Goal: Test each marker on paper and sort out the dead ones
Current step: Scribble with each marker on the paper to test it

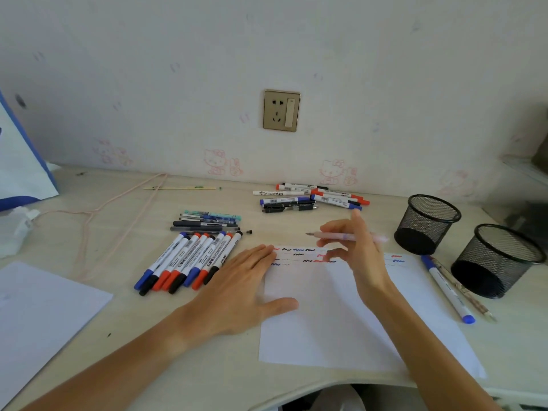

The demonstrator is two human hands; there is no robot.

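A pink pen [350, 236] is pinched by the right hand [360, 250] above the paper [332, 321], which is pressed flat by the spread left hand [240, 295]. Testing seems to be in hand; next, the tip must be lowered onto a bare part.

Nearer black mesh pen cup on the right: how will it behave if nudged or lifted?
The nearer mesh cup is open wire mesh and looks empty, so it is probably light for its size and would slide on the smooth desk if nudged. It appears to lean and is tall for its base, so a push near the rim may tip it. The mesh should give fingers good grip.
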